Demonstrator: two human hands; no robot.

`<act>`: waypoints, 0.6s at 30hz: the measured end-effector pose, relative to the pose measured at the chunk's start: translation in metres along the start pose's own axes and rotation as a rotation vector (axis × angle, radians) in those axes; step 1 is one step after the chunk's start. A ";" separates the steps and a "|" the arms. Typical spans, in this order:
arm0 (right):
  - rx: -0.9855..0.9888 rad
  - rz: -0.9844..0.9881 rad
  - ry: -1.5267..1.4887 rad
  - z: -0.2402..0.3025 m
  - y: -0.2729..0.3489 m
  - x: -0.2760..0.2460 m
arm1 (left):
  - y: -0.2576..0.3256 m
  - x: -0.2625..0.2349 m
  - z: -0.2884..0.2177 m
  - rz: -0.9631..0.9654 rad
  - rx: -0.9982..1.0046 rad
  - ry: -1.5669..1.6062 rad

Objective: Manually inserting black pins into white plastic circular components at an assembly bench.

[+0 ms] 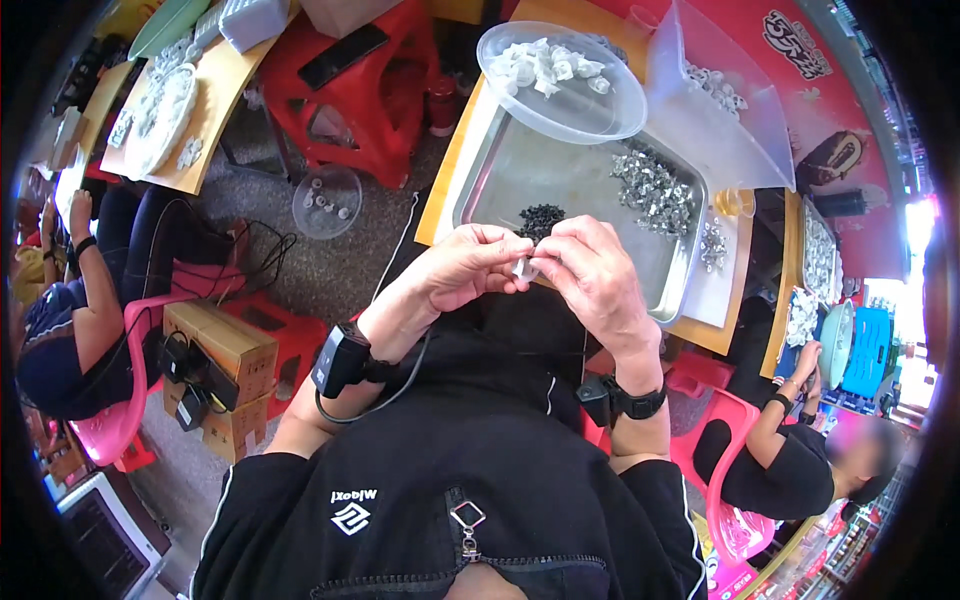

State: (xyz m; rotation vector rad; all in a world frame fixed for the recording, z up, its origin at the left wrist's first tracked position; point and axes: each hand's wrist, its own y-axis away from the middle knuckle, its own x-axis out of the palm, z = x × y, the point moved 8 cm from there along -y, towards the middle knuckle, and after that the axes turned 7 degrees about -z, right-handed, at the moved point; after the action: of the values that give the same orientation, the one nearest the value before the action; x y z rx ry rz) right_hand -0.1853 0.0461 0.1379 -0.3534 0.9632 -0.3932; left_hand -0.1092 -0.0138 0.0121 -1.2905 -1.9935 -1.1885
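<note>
Left grip (460, 268), right grip (600, 285) — pinching white piece (523, 269) | tray (535, 175) (on wooden table (431, 222)) | red stool (398, 85)

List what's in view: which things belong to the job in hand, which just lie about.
Apparently belonging: small white part, pinched by left hand and right hand; metal tray; black parts; silvery parts; clear bowl.

Apparently lying about: dark phone; red stool; cardboard boxes.

Your tray (540, 165) and what surrounds it

The tray lies on a table (435, 220). At its near edge, your left hand (470, 262) and right hand (595, 270) meet around a piece (524, 268). Inside it, one pile (541, 218) sits near that edge, another pile (655, 190) toward the right. A bowl (575, 118) overlaps its far edge. A cup (735, 203) stands to its right; leftward, a phone (343, 55) lies on a stool (345, 108).
</note>
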 end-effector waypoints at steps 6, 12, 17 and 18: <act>0.101 -0.004 -0.073 -0.008 0.004 0.005 | -0.001 0.000 -0.001 -0.017 0.009 -0.082; -0.084 -0.103 -0.080 0.008 0.004 -0.005 | 0.003 0.012 0.009 0.052 -0.135 0.149; -0.221 0.072 -0.095 0.019 -0.002 -0.004 | 0.010 0.004 0.025 0.030 -0.291 0.125; -0.249 0.117 -0.098 0.020 -0.003 -0.002 | 0.009 0.006 0.026 0.032 -0.292 0.126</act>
State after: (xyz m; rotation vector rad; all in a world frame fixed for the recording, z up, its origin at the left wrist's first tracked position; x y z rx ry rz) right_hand -0.1702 0.0473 0.1513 -0.5347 0.9333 -0.1479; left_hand -0.1016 0.0127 0.0072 -1.3404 -1.7509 -1.5495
